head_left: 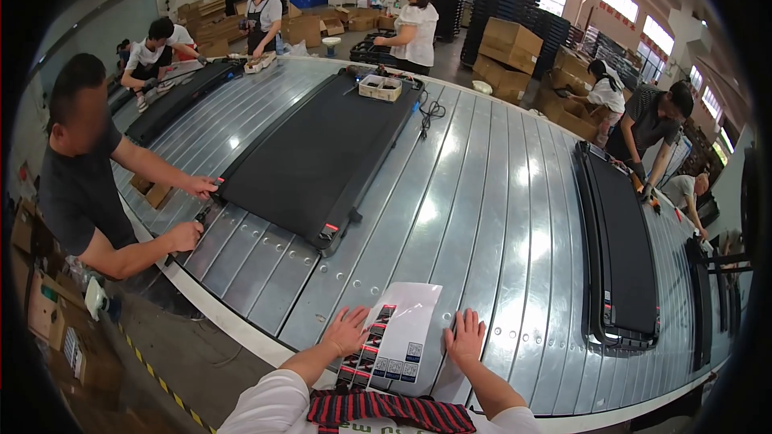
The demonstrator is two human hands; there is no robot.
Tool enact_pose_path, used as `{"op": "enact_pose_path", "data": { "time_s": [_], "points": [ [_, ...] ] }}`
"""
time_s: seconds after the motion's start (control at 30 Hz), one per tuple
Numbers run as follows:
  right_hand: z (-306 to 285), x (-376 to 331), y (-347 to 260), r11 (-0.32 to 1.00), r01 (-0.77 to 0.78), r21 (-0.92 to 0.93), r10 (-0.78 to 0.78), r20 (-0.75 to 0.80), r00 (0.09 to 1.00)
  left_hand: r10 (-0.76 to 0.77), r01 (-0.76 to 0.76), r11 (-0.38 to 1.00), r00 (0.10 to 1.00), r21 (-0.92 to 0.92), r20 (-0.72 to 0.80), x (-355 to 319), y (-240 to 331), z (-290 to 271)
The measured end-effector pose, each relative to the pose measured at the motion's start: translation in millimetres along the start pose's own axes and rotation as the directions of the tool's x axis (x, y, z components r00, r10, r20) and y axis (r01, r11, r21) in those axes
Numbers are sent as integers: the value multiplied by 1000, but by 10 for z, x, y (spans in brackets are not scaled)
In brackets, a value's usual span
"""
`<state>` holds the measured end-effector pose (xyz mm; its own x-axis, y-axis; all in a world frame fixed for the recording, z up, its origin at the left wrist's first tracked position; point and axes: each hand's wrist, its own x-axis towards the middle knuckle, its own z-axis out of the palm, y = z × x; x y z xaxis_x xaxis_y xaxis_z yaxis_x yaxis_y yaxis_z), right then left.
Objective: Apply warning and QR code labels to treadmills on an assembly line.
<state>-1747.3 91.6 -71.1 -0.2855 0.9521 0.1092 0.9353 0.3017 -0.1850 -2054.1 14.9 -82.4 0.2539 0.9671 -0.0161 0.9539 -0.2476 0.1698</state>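
Left fingers [352, 321] and right fingers [470, 328] spread, a label sheet [420, 311] between

Both sets loosely splayed, gripping nothing. Left at the sheet's left margin; can't tell whether they press on it. Right resting on the tabletop [515, 233], just clear of the sheet's other edge. Sheet lies right in front of me: white, glossy, red-and-black labels [372, 340] down its left side, dark square-patterned ones toward the lower right.

Containers: shallow white tray [378, 96] on the far end of the large black panel [314, 161]; small parts inside, too small to make out. Second pale tray [259, 66] at the tabletop's far edge, contents unclear. Brown cardboard cartons [512, 42] piled beyond, bent and creased.

Materials: tabletop of shiny metal slats, round marks dotted along my side. Panel matte, smooth, dark-framed. Narrower black panel [626, 249] to my right, rounded at the corners. Red-and-black striped cloth [390, 412] at my front.
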Motion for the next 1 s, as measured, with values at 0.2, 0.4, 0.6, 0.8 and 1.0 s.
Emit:
{"op": "enact_pose_path", "data": {
  "time_s": [0.2, 0.4, 0.6, 0.8, 1.0],
  "points": [
    [3, -13, -4, 1000, 6, 15, -6, 1, 1000, 8, -7, 999, 999, 43, -41, -13, -5, 46],
    [122, -21, 10, 999, 45, 1, -45, -76, 996, 7, -10, 999, 995, -36, -97, -24, 15, 44],
    [278, -72, -367, 429, -115, 896, 230, 14, 973, -318, 287, 676, 944, -679, 82, -44, 327, -278],
    [-604, 102, -1059, 198, -352, 915, 79, 343, 936, -467, 269, 188, 871, -945, 155, -233, 254, -1134],
    [-1312, 395, -1403, 33, -179, 983, -154, 182, 971, -388, -100, -378, 920, -920, 59, -440, 133, -1884]
  ]
}}
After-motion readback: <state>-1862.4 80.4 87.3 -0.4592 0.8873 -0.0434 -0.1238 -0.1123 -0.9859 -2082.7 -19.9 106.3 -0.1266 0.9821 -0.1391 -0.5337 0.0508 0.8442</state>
